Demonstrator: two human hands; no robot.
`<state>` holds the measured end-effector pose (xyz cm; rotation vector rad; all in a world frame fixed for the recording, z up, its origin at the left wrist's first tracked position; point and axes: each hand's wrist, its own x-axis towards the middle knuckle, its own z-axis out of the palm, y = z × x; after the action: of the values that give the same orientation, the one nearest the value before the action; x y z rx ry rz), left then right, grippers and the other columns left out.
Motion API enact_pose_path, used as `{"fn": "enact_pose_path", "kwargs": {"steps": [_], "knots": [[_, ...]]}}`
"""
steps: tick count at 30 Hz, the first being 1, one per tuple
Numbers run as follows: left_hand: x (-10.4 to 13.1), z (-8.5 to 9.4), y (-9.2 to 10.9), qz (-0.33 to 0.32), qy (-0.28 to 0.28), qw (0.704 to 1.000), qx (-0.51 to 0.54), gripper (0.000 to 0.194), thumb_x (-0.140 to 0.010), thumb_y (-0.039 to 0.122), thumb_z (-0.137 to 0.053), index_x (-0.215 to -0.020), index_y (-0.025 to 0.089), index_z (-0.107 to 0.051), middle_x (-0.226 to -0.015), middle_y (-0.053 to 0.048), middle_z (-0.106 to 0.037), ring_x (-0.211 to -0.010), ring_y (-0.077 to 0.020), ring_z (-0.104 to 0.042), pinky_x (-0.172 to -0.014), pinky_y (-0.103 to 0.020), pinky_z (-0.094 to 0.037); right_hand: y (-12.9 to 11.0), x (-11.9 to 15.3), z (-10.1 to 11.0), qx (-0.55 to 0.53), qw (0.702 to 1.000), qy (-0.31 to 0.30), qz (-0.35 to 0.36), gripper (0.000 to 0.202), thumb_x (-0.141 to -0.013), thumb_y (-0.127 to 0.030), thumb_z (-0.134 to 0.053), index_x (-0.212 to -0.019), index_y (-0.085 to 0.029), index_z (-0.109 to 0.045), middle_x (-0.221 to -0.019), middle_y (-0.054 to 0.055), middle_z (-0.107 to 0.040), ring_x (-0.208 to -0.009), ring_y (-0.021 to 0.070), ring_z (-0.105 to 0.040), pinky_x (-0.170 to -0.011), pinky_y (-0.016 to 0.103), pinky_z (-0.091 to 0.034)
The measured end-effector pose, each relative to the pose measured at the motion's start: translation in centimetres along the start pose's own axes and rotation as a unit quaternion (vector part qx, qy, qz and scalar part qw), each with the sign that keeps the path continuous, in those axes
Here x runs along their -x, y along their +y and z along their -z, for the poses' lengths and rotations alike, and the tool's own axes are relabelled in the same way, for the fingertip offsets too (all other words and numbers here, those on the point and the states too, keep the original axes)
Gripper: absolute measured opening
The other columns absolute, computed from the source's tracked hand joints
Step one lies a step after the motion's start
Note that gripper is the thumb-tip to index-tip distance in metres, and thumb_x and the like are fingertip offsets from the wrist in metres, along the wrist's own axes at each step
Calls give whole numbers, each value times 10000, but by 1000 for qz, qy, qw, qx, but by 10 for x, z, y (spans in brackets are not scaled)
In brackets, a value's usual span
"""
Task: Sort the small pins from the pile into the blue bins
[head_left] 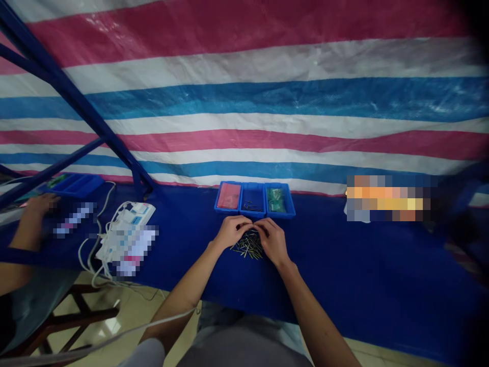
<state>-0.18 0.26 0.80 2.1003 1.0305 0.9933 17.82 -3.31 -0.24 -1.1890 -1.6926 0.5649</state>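
Observation:
A loose pile of thin, screw-like metal pieces [248, 245] lies on the blue tabletop. Above its far edge my left hand [230, 231] and my right hand [272, 238] meet, fingertips pinched together on something too small to make out. Just beyond them stand three joined blue bins. The left bin holds a pink stack [229, 195], the middle bin [252, 193] a few small dark pieces, and the right bin green packets [275, 200].
White power strips with tangled cables [128, 224] lie to the left. Farther left, another person's hand [42, 204] is beside a blue tray [78, 185]. A blue metal frame [82, 109] slants across the left, before a striped sheet [267, 102]. Blurred items [385, 199] lie at right.

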Motion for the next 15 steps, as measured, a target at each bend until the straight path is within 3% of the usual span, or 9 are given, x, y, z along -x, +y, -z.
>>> {"fn": "enact_pose_path", "kwargs": {"steps": [15], "knots": [[-1, -2, -3, -9, 8, 1000, 6, 244, -952, 345, -596, -906, 163, -751, -833, -48, -699, -696, -131, -586, -668, -238, -435, 4, 2, -2, 102, 994, -8, -39, 313, -1023, -351, -424, -824, -203, -614, -761, 30, -623, -695, 171, -589, -671, 282, -397]]}}
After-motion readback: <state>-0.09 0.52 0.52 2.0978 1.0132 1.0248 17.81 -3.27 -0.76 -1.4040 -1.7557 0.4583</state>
